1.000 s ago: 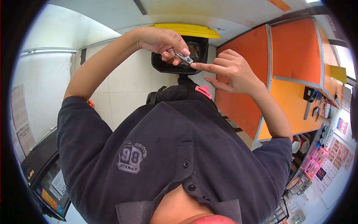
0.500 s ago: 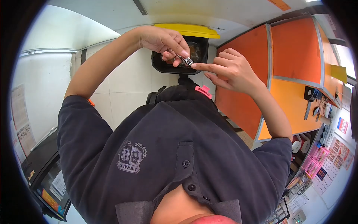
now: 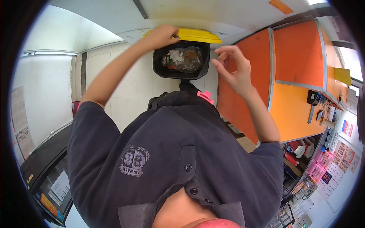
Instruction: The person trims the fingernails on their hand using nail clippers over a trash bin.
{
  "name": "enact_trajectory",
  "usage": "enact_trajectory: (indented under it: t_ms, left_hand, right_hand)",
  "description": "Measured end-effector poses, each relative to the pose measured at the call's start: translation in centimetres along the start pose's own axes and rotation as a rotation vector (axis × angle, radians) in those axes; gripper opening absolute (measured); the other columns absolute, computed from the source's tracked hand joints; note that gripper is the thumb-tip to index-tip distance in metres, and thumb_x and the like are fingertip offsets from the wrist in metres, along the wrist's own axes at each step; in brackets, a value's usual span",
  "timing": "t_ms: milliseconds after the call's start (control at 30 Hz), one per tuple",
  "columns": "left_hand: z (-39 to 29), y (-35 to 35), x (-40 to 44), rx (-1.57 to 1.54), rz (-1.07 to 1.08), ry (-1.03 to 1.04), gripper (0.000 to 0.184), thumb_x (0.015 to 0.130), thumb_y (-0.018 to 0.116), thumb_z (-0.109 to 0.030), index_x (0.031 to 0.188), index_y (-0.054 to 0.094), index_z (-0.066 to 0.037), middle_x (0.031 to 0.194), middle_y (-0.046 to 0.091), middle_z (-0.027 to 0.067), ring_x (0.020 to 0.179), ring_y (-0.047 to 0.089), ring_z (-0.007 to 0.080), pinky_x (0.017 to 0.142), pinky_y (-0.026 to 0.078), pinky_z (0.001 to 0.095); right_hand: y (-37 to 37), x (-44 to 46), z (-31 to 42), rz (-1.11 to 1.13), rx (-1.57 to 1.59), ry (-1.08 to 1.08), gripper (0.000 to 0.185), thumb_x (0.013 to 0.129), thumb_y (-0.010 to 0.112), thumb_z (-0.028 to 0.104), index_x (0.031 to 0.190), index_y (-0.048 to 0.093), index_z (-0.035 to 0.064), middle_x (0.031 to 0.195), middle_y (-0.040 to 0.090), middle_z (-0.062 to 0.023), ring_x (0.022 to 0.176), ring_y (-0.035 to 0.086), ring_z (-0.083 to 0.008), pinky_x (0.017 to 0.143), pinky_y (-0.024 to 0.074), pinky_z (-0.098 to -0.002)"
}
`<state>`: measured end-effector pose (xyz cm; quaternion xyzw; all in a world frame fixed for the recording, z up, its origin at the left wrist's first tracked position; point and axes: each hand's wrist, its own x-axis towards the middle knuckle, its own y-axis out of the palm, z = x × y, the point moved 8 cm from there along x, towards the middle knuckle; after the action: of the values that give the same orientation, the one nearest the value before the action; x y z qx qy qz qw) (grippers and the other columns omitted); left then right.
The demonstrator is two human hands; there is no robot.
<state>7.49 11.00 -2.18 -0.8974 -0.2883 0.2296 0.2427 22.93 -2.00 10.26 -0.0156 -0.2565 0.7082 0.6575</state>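
The left hand [image 3: 163,36] is closing its fingers around a small nail clipper [image 3: 175,37], and only a little dark bit of it is peeking out, because the fingers are hiding the rest. This hand is showing in front of the yellow lid [image 3: 201,36], at the far side of the black bin [image 3: 181,77], but I cannot tell if it is touching the lid. The right hand [image 3: 236,70] is staying up off to the right side of the bin. Its fingers are bending loosely, its thumb is sticking out with a gap between, and it is holding nothing that I can see. The lid is standing open, and inside the bin crumpled white paper [image 3: 176,57] is lying next to see-through plastic [image 3: 192,62]. The bin is sitting on the pale tile floor [image 3: 129,81]. A pink clip [image 3: 205,97] is resting on something dark, nearer to the person's body. Big orange doors [image 3: 243,81] are standing on the right.
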Motion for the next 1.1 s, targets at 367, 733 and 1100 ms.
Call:
enact_trajectory:
  t_ms: [367, 733, 1100]
  left_hand:
    - [6.2, 4.3, -3.4, -0.258, -0.419, -0.063, 0.029, 0.08, 0.062, -0.027, 0.092, 0.061, 0.0, 0.08, 0.066, 0.0093, 0.076, 0.063, 0.0153, 0.068, 0.045, 0.0262]
    - [8.8, 4.5, -9.0, -0.563, -0.478, -0.179, 0.027, 0.086, 0.057, -0.022, 0.098, 0.058, 0.002, 0.08, 0.063, 0.0069, 0.079, 0.058, 0.0106, 0.076, 0.043, 0.0226]
    - [7.9, 5.0, -9.3, -0.634, -0.501, -0.167, 0.026, 0.087, 0.056, -0.022, 0.097, 0.058, 0.002, 0.077, 0.061, 0.0052, 0.073, 0.055, 0.0099, 0.072, 0.042, 0.0228]
  right_hand:
    - [1.7, -4.6, -7.1, -0.222, 0.638, 0.46, 0.012, 0.082, 0.061, 0.007, 0.091, 0.057, 0.0012, 0.068, 0.055, -0.0012, 0.063, 0.052, -0.0075, 0.061, 0.041, -0.0206]
    - [13.1, -8.6, -10.8, 0.328, 0.206, 0.462, 0.046, 0.087, 0.053, 0.014, 0.13, 0.039, 0.0058, 0.117, 0.052, -0.0168, 0.108, 0.051, -0.0221, 0.091, 0.0385, -0.0311]
    - [14.9, -9.4, -15.1, 0.445, 0.327, 0.81, 0.048, 0.086, 0.053, 0.029, 0.128, 0.041, 0.0113, 0.131, 0.04, -0.0176, 0.123, 0.037, -0.0303, 0.098, 0.0309, -0.0435]
